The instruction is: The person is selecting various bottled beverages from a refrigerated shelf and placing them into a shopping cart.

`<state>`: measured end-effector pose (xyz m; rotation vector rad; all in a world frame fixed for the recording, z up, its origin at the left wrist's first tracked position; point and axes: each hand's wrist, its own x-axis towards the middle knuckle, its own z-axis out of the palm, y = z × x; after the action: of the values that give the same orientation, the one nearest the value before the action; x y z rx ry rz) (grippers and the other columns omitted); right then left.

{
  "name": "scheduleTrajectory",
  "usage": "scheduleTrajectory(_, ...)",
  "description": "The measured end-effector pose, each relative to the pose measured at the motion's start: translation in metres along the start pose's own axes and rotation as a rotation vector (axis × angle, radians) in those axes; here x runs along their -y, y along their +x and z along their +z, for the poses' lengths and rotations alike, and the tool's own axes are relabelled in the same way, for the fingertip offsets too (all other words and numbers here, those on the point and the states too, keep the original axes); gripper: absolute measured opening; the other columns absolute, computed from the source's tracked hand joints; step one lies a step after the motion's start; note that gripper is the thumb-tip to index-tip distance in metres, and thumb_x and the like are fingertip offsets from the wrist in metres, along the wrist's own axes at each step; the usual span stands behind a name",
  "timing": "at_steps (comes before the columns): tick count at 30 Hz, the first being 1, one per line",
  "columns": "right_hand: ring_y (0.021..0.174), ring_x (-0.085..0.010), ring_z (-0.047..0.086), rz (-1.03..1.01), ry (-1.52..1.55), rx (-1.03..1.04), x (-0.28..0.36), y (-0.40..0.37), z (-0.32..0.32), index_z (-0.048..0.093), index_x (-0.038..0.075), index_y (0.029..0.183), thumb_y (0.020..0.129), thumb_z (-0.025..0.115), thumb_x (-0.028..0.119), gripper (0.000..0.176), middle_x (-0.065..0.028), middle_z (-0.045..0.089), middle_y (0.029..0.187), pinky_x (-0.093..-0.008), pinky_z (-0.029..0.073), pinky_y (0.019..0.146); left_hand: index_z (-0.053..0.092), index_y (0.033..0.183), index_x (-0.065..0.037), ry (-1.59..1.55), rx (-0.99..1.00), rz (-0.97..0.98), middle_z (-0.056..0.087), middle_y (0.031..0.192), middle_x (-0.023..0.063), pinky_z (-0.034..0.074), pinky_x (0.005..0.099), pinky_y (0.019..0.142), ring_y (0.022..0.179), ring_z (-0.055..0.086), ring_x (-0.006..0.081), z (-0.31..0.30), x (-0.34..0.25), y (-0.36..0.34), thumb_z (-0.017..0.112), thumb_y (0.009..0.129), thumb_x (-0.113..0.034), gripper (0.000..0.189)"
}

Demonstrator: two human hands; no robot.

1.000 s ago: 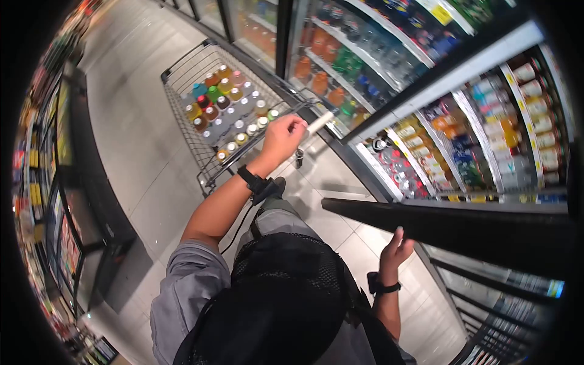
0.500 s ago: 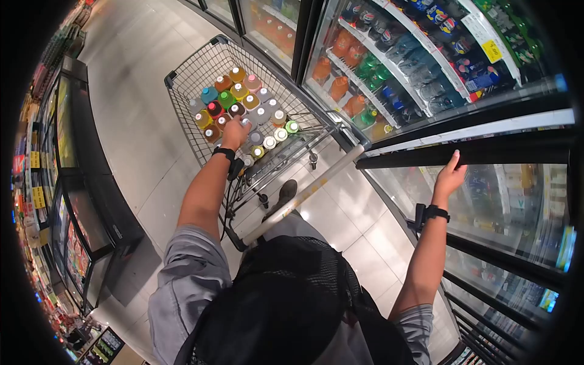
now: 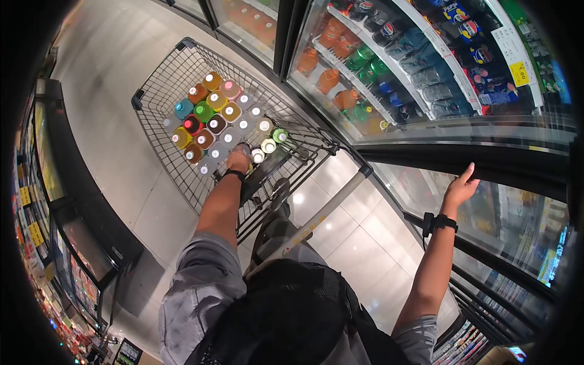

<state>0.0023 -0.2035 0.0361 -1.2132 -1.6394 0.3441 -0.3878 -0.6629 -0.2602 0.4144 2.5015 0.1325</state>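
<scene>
In the head view my left hand [image 3: 239,159] reaches down into the wire shopping cart [image 3: 163,141]. Its fingers are closed around the top of a bottle [image 3: 245,148] in the near rows, mostly hidden by the hand. Packed upright around it are bottles with amber, green, brown, pink and clear contents, including a green bottle [image 3: 204,111] and a blue bottle [image 3: 183,109]. White-capped bottles [image 3: 268,145] stand just right of the hand. My right hand [image 3: 460,190] is open, thumb raised, beside the black frame of the cooler's glass door [image 3: 438,152].
Soft drink bottles [image 3: 438,91] line the cooler shelves at the upper right. The cart's handle [image 3: 328,207] crosses in front of my body. A low black display case [image 3: 79,201] stands on the left, across the pale tiled floor [image 3: 121,79].
The cart has shifted left and up in the view. My left hand is lower among the bottles, at the near rows. My right hand has come off the door's edge.
</scene>
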Motion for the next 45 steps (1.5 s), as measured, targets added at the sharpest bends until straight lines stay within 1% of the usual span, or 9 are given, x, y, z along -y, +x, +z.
scheduleTrajectory(6, 0.063, -0.0086, 0.043, 0.006, -0.007, -0.006, -0.007, 0.004, 0.001, 0.059, 0.0, 0.097, 0.098, 0.059, 0.039, 0.039, 0.0009, 0.054, 0.077, -0.0254, 0.038, 0.055, 0.052, 0.124, 0.001, -0.042, -0.053, 0.057, 0.066, 0.11, 0.027, 0.049, 0.0468, 0.092, 0.105, 0.062, 0.0417, 0.026, 0.02, 0.025, 0.06, 0.089, -0.036, 0.051)
scheduleTrajectory(8, 0.062, -0.0085, 0.041, 0.009, -0.003, 0.0, -0.007, 0.002, -0.003, 0.058, 0.001, 0.094, 0.098, 0.059, 0.039, 0.038, 0.0019, 0.051, 0.075, -0.0253, 0.037, 0.055, 0.056, 0.119, 0.003, -0.087, -0.104, 0.084, 0.066, 0.106, 0.0283, 0.05, 0.0478, 0.089, 0.101, 0.063, 0.0424, -0.01, 0.005, 0.003, 0.062, 0.087, -0.034, 0.049)
scheduleTrajectory(10, 0.088, -0.0193, 0.058, 0.221, -0.021, 0.108, 0.004, 0.001, -0.007, 0.06, -0.004, 0.113, 0.099, 0.057, 0.037, 0.043, -0.0116, 0.067, 0.103, -0.0342, 0.046, 0.082, 0.059, 0.115, 0.004, -0.099, -0.128, 0.164, 0.067, 0.1, 0.0294, 0.051, 0.0484, 0.086, 0.096, 0.064, 0.0433, -0.049, -0.008, -0.013, 0.065, 0.085, -0.03, 0.046)
scheduleTrajectory(15, 0.084, -0.0246, 0.061, 0.082, -0.074, 0.063, 0.004, 0.0, -0.007, 0.063, -0.002, 0.109, 0.098, 0.058, 0.039, 0.043, -0.0152, 0.069, 0.099, -0.0367, 0.047, 0.08, 0.066, 0.105, -0.003, -0.25, -0.286, 0.335, 0.068, 0.094, 0.0264, 0.052, 0.0476, 0.081, 0.092, 0.065, 0.0424, -0.125, -0.018, -0.055, 0.071, 0.078, -0.031, 0.04)
scheduleTrajectory(27, 0.082, -0.0476, 0.061, -0.048, -0.16, 0.038, 0.014, -0.027, -0.03, 0.06, -0.002, 0.095, 0.095, 0.06, 0.042, 0.044, -0.0277, 0.065, 0.086, -0.0509, 0.047, 0.07, 0.068, 0.095, -0.004, -0.511, -0.66, 0.647, 0.071, 0.084, 0.0174, 0.054, 0.0368, 0.071, 0.071, 0.07, 0.0278, -0.277, -0.095, -0.299, 0.077, 0.076, -0.027, 0.03)
scheduleTrajectory(33, 0.058, -0.041, 0.046, -0.042, 0.028, 0.185, 0.039, -0.099, -0.114, 0.048, 0.001, 0.072, 0.095, 0.061, 0.041, 0.047, -0.0226, 0.05, 0.064, -0.0491, 0.038, 0.056, 0.066, 0.09, 0.0, -0.452, -0.695, 0.908, 0.069, 0.075, 0.0163, 0.054, 0.034, 0.068, 0.065, 0.068, 0.0253, -0.248, -0.133, -0.351, 0.078, 0.077, -0.018, 0.025)
scheduleTrajectory(36, 0.07, -0.0461, 0.058, 0.037, 0.077, 0.343, 0.029, -0.142, -0.16, 0.055, 0.002, 0.082, 0.095, 0.06, 0.04, 0.041, -0.0241, 0.059, 0.075, -0.0509, 0.045, 0.06, 0.068, 0.089, 0.0, -0.343, -0.582, 1.087, 0.067, 0.068, 0.0125, 0.052, 0.0316, 0.065, 0.063, 0.066, 0.0184, -0.221, -0.175, -0.381, 0.077, 0.078, -0.02, 0.025)
scheduleTrajectory(39, 0.077, -0.0405, 0.063, -0.086, 0.224, 0.346, 0.027, -0.182, -0.228, 0.061, 0.003, 0.093, 0.094, 0.063, 0.03, 0.026, -0.0184, 0.065, 0.081, -0.0461, 0.05, 0.065, 0.068, 0.09, -0.001, -0.457, -0.287, 1.041, 0.068, 0.07, 0.0097, 0.051, 0.0289, 0.062, 0.064, 0.066, 0.0155, -0.173, -0.218, -0.397, 0.078, 0.078, -0.022, 0.027)
scheduleTrajectory(45, 0.095, -0.0377, 0.066, 0.006, 0.286, 0.454, 0.01, -0.252, -0.352, 0.061, -0.001, 0.115, 0.095, 0.052, 0.018, 0.029, -0.0207, 0.068, 0.101, -0.0391, 0.05, 0.081, 0.069, 0.088, -0.002, -0.372, -0.103, 1.255, 0.068, 0.073, 0.0173, 0.053, 0.038, 0.063, 0.068, 0.069, 0.0318, -0.103, -0.317, -0.422, 0.077, 0.077, -0.032, 0.033)
